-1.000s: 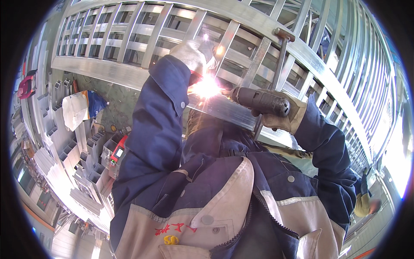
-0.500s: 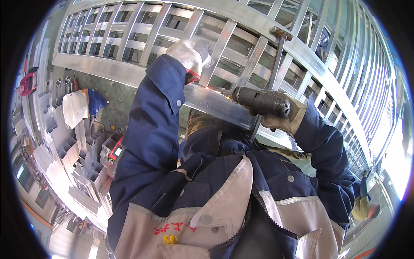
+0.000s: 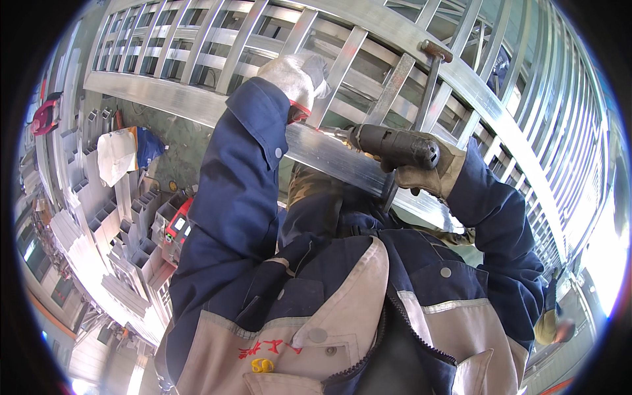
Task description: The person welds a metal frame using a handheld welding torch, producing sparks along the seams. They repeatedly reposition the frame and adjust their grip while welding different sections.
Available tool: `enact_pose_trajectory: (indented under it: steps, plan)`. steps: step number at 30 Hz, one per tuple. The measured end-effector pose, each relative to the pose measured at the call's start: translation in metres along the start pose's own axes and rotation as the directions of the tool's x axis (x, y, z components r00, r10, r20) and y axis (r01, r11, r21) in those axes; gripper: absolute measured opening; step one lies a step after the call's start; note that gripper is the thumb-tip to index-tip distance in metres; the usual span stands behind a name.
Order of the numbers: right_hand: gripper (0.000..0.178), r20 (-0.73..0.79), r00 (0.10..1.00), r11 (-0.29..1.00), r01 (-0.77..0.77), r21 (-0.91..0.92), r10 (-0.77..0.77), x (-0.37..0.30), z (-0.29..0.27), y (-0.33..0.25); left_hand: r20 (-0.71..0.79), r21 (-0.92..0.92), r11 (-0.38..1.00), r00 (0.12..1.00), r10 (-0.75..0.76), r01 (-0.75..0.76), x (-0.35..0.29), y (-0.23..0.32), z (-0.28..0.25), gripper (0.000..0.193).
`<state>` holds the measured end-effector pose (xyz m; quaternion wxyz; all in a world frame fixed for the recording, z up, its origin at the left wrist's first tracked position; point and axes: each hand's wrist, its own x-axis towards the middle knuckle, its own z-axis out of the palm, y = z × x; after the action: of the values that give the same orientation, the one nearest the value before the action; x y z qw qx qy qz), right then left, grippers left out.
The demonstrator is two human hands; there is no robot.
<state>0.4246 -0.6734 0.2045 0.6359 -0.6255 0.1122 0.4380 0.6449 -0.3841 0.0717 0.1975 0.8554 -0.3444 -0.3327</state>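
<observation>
A silver metal frame (image 3: pixel 164 100) of rails and crossbars lies in front of me. My left hand (image 3: pixel 289 78), in a pale work glove, rests on it with the fingers curled down around a bar; their tips are partly hidden. Gloved too, my right hand (image 3: pixel 438 171) wraps round a dark die grinder (image 3: pixel 395 145). Its tip points left and meets the near rail beside my left hand, where a small orange glow shows. A steel clamp (image 3: pixel 428 89) with a threaded screw stands across the frame, just beyond the grinder, its lower part behind my right hand.
Stacked metal profiles (image 3: pixel 105 224) fill the left side. A red device (image 3: pixel 178 224) lies by my left elbow, and a white-and-blue bag (image 3: pixel 122 155) sits farther out. More barred frames (image 3: pixel 559 118) stretch to the right. Another person (image 3: pixel 550 322) is at the lower right edge.
The view has shifted slightly. The grinder's tip has drawn a little left along the rail toward my left hand, and fewer sparks show. Both hands keep their holds.
</observation>
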Motion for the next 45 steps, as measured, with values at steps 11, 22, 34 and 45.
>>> enact_pose_trajectory:
  steps: [11,22,34,45]
  plan:
    - [0.058,0.006,0.999,0.998,0.033,0.049,-0.034,0.001,-0.002,0.01,0.064,0.055,0.998,0.998,0.019,-0.023,-0.008,0.025,-0.023,0.018]
    - [0.068,-0.023,0.999,0.999,0.025,0.047,-0.024,-0.012,-0.001,0.0,0.02,0.015,0.995,0.995,0.101,-0.101,-0.014,0.038,-0.032,0.019]
    - [0.054,-0.61,0.781,0.956,0.264,0.126,-0.135,-0.092,-0.088,0.068,0.031,-0.734,0.67,0.99,-0.137,0.115,-0.023,0.008,0.013,0.018]
    - [0.048,-0.794,0.605,0.722,0.577,0.382,-0.063,-0.09,-0.171,0.207,0.087,-0.102,0.977,0.98,-0.179,0.188,-0.059,0.15,0.022,0.039]
